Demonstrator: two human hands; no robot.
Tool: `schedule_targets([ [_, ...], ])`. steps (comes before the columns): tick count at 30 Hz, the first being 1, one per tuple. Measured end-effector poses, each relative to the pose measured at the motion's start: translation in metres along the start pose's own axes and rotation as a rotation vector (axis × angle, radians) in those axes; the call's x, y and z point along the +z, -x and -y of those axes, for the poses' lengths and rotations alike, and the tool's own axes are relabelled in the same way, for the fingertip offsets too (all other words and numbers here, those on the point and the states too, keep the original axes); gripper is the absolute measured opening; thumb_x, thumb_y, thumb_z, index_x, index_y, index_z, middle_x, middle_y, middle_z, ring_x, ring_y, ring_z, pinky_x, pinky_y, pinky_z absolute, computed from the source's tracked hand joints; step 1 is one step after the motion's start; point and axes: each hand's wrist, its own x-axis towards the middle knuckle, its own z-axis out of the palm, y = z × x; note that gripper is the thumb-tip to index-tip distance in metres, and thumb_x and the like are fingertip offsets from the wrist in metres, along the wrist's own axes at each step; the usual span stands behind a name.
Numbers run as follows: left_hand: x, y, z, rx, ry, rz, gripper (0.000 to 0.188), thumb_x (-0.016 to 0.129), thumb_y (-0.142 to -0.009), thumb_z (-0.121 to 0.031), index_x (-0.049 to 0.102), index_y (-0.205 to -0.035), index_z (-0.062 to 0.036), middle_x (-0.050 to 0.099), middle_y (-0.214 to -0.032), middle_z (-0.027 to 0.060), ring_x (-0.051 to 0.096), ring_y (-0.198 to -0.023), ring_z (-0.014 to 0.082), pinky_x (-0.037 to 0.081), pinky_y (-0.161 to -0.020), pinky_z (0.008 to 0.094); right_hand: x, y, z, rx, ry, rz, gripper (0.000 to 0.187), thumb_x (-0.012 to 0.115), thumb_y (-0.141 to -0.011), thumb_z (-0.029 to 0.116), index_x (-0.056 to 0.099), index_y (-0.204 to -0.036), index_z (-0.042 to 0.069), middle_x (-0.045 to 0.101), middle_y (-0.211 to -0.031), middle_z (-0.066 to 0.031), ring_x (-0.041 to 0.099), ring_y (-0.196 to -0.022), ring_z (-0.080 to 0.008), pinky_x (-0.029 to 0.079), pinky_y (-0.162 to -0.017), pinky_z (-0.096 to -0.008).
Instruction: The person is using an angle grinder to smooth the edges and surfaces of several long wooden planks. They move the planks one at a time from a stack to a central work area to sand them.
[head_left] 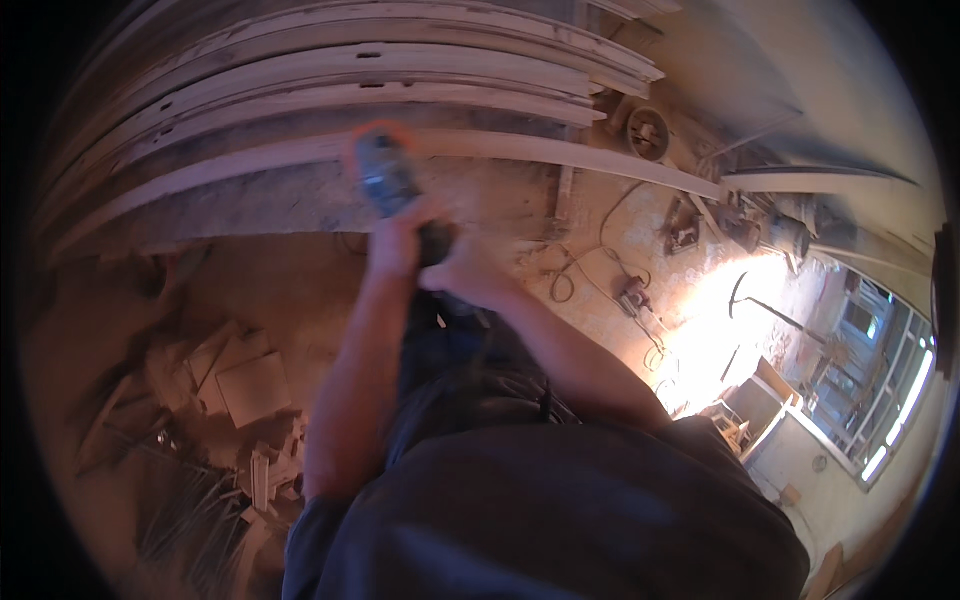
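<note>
A blue-grey angle grinder (383, 172), smeared by motion, points away from me over the workbench. A round orange-red edge shows around its far end. My left hand (398, 235) is closed around the middle of its body. Nearer to me, my right hand (470, 275) grips the dark rear part, its fingers partly hidden. Beneath the tool's far end lies a long pale wooden board (560, 152), running left to right along the bench. I cannot tell whether the disc touches it.
More long boards (470, 92), some with slots, lie stacked beyond. Wood offcuts (252, 388) are heaped on the floor at left. Right of me, cords and a small power tool (634, 294) lie on the floor, and a pickaxe (775, 308) is in bright sunlight near a barred window (868, 350).
</note>
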Motion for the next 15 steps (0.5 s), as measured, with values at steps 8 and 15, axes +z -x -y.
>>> schedule_targets([
  [8, 0.164, -0.027, 0.157, 0.145, -0.482, 0.142, 0.055, 0.083, -0.07, -0.033, 0.069, -0.112, 0.0015, 0.074, -0.104, 0.0192, 0.072, -0.097, 0.0304, 0.055, -0.087, 0.042, -0.131, 0.108, -0.113, 0.089, -0.398, -0.38, 0.041, 0.07, -0.074, 0.012, 0.063, -0.113, 0.003, 0.066, -0.09, -0.0057, 0.067, -0.075, -0.0178, 0.055, -0.064, -0.0319],
  [15, 0.157, -0.038, 0.14, -0.018, -0.527, 0.16, 0.046, 0.084, -0.064, -0.029, 0.074, -0.095, 0.0031, 0.075, -0.088, 0.0157, 0.072, -0.081, 0.0283, 0.057, -0.079, 0.0401, -0.11, 0.098, -0.088, 0.074, -0.514, -0.351, 0.034, 0.07, -0.076, 0.011, 0.064, -0.107, -0.001, 0.067, -0.082, -0.0088, 0.067, -0.065, -0.0215, 0.055, -0.058, -0.0338],
])
